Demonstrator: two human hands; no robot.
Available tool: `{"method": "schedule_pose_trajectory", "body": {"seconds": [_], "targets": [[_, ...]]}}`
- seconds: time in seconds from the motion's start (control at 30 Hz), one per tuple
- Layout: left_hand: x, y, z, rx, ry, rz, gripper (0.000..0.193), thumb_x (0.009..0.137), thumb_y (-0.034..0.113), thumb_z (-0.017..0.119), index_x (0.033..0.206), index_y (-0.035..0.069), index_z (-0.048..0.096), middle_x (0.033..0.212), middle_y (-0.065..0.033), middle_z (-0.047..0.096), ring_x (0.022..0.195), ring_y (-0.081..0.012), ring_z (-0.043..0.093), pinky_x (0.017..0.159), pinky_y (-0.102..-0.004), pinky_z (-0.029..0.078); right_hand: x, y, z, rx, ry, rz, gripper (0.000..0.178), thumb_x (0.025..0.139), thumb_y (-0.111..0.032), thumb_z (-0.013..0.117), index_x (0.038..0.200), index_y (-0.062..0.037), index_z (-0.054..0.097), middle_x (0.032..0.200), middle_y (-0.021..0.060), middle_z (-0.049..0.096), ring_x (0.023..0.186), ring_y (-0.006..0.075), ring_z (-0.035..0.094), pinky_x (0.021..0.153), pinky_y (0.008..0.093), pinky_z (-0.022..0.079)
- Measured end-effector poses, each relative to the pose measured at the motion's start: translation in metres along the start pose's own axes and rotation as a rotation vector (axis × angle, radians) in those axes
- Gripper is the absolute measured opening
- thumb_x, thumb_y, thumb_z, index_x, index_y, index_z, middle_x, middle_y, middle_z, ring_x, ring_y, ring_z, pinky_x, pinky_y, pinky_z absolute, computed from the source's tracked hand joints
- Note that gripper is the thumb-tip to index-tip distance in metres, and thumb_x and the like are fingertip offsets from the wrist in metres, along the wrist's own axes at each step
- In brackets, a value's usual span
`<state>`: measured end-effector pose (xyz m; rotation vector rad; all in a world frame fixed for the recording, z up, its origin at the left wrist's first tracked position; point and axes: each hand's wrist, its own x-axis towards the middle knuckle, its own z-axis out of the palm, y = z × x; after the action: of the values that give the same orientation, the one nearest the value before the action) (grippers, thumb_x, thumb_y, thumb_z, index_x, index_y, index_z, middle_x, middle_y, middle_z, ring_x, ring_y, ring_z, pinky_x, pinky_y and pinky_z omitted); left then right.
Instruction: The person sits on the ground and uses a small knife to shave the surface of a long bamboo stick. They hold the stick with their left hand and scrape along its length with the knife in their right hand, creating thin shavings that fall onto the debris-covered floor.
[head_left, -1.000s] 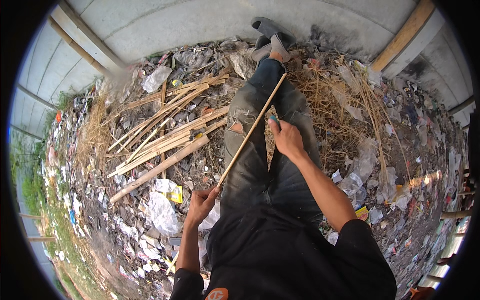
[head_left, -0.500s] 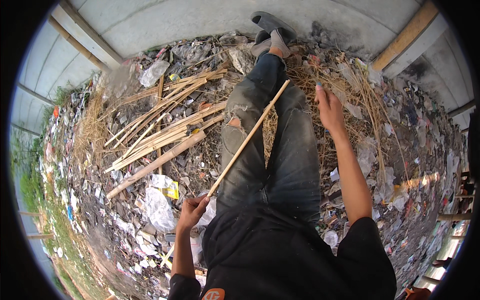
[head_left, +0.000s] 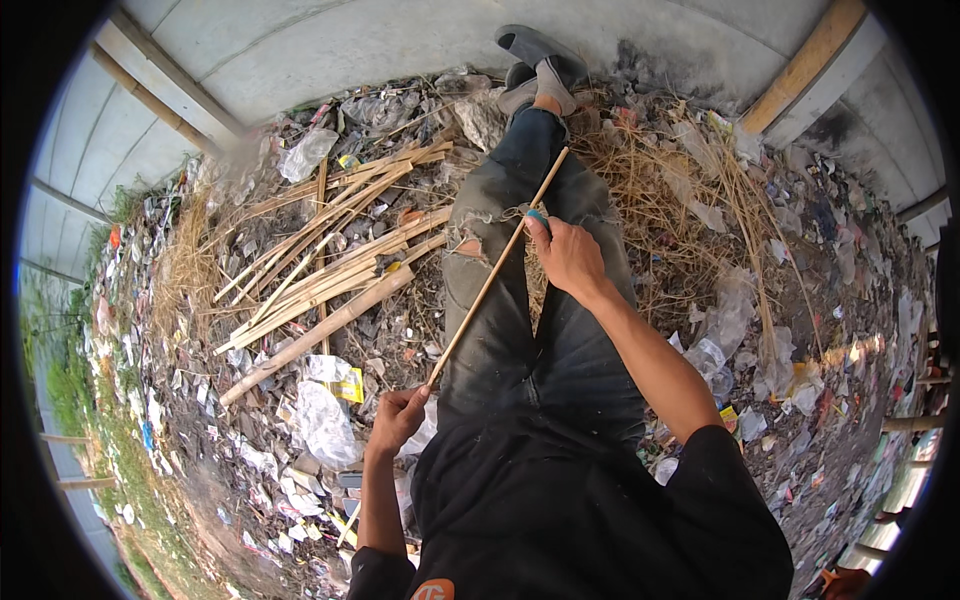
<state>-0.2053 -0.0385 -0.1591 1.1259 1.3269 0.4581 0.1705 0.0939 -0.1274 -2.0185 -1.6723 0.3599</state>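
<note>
A long, thin bamboo stick (head_left: 482, 293) slants across my legs, its far end between my shins. My left hand (head_left: 398, 420) is closed round its near end beside my left thigh. Farther up, by my knees, my right hand (head_left: 568, 252) is closed at the stick, thumb and fingers against it. Something small and blue (head_left: 537, 217) shows at my right thumb; I cannot make out what it is. The rest of my right fingers are partly hidden behind the hand.
Split bamboo strips (head_left: 335, 270) lie in a pile left of my legs, with a thicker bamboo piece (head_left: 318, 335) nearest me. Dry straw (head_left: 690, 220) and plastic litter (head_left: 325, 425) cover the ground. Beyond my feet stands a grey wall (head_left: 400, 45) with a bamboo post (head_left: 805, 65).
My right hand has come in from the right, away from the stick, to meet it near my knees. My left hand has kept its hold, and the stick has shifted slightly.
</note>
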Motion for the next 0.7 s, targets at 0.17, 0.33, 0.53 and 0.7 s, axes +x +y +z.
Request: {"method": "schedule_pose_trajectory", "body": {"seconds": [0.17, 0.33, 0.53, 0.7], "targets": [[0.003, -0.007, -0.005, -0.141, -0.057, -0.062, 0.047, 0.108, 0.038, 0.063, 0.076, 0.003, 0.066, 0.057, 0.0087, 0.040, 0.050, -0.0027, 0.032, 0.047, -0.0263, 0.024, -0.067, -0.039, 0.008, 0.020, -0.334, -0.282, 0.059, 0.107, -0.053, 0.048, 0.085, -0.0012, 0.066, 0.070, 0.0259, 0.069, 0.068, 0.0460, 0.070, 0.063, 0.0556, 0.056], [-0.009, -0.016, -0.015, -0.320, -0.144, -0.132, 0.052, 0.107, 0.040, 0.063, 0.124, -0.009, 0.067, 0.058, 0.0113, 0.036, 0.046, -0.0010, 0.028, 0.043, -0.0232, 0.021, -0.011, -0.009, 0.005, 0.087, -0.061, -0.086, 0.065, 0.109, -0.056, 0.041, 0.084, -0.0015, 0.065, 0.070, 0.0246, 0.068, 0.070, 0.0466, 0.069, 0.063, 0.0560, 0.056], [0.004, -0.004, -0.015, -0.325, -0.177, -0.151, 0.044, 0.108, 0.037, 0.062, 0.117, -0.004, 0.073, 0.058, 0.0118, 0.034, 0.046, -0.0016, 0.028, 0.043, -0.0238, 0.021, -0.022, -0.035, -0.005, 0.041, -0.299, -0.301, 0.058, 0.106, -0.052, 0.051, 0.082, -0.0013, 0.066, 0.071, 0.0244, 0.069, 0.069, 0.0450, 0.069, 0.064, 0.0550, 0.055], [0.003, -0.019, -0.030, -0.326, -0.178, -0.137, 0.040, 0.107, 0.037, 0.064, 0.091, 0.001, 0.070, 0.056, 0.0104, 0.036, 0.045, -0.0023, 0.030, 0.043, -0.0242, 0.021, -0.035, -0.030, 0.002, -0.002, -0.308, -0.311, 0.063, 0.107, -0.054, 0.047, 0.084, 0.0008, 0.067, 0.073, 0.0282, 0.069, 0.072, 0.0466, 0.070, 0.064, 0.0566, 0.055]]}}
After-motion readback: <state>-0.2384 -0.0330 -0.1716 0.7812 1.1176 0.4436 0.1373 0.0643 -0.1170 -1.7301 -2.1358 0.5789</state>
